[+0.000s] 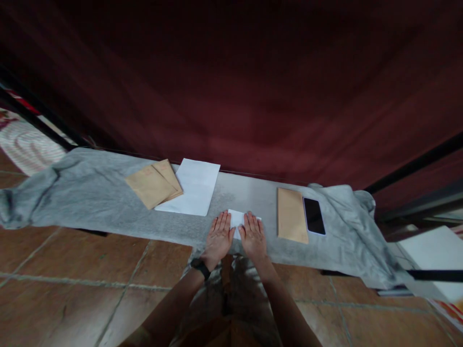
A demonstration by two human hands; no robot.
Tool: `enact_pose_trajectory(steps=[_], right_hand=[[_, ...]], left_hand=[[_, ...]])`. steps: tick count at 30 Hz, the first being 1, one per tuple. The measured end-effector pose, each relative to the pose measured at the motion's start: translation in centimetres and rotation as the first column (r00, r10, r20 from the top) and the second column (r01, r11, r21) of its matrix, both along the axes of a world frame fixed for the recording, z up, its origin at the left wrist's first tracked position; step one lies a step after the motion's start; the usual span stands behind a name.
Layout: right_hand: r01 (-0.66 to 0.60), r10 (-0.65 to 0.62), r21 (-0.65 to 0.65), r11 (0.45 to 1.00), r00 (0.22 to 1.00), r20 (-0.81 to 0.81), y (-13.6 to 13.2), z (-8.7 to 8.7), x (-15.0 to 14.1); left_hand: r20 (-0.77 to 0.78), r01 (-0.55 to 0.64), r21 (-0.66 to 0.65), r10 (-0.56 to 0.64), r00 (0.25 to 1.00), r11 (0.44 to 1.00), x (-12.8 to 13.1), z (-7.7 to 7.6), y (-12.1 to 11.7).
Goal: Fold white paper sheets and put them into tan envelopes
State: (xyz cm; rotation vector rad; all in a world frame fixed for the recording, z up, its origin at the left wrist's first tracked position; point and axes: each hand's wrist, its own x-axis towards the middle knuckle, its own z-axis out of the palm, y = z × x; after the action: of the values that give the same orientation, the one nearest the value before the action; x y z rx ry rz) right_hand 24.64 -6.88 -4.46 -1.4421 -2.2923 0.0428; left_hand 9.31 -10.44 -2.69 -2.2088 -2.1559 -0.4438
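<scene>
A small piece of white paper [237, 218], which looks folded, lies near the front edge of a grey cloth-covered surface [249, 190]. My left hand [219, 236] presses flat on its left side, fingers stretched forward and holding nothing. On its right side rests my right hand [253, 235], also flat with the fingers extended. Both hands cover much of the paper, and only its middle and a corner at the right show. Larger white paper sheets [197, 185] lie ahead and to the left of my left hand.
Several brown envelopes [152, 185] overlap the white sheets at the left. To the right lies another brown envelope [292, 215] beside a phone [314, 216] with a dark screen. The cloth bunches up at both ends. Behind the surface hangs a dark red curtain [231, 106].
</scene>
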Motion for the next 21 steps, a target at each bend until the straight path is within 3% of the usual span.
enact_pose_trajectory(steps=[8, 17, 19, 21], right_hand=[[0.011, -0.011, 0.048, 0.999, 1.0, -0.001, 0.0, -0.4, 0.1], [0.013, -0.014, 0.077, 0.997, 1.0, 0.006, 0.1, -0.6, 0.2], [0.011, -0.011, 0.077, 0.997, 1.0, 0.007, 0.1, -0.7, 0.2], [0.007, -0.007, 0.074, 0.997, 1.0, 0.007, 0.1, -0.7, 0.3]], left_hand=[[-0.008, -0.031, 0.009, 0.031, 0.999, 0.999, -0.9, 0.5, -1.9], [0.101, 0.074, 0.005, -0.074, 0.992, 0.997, -4.5, 1.6, -4.0], [0.163, 0.014, 0.066, -0.025, 0.986, 0.998, -6.5, 2.1, -4.0], [0.239, -0.147, 0.158, 0.107, 0.965, 0.976, -9.5, 2.7, -3.6]])
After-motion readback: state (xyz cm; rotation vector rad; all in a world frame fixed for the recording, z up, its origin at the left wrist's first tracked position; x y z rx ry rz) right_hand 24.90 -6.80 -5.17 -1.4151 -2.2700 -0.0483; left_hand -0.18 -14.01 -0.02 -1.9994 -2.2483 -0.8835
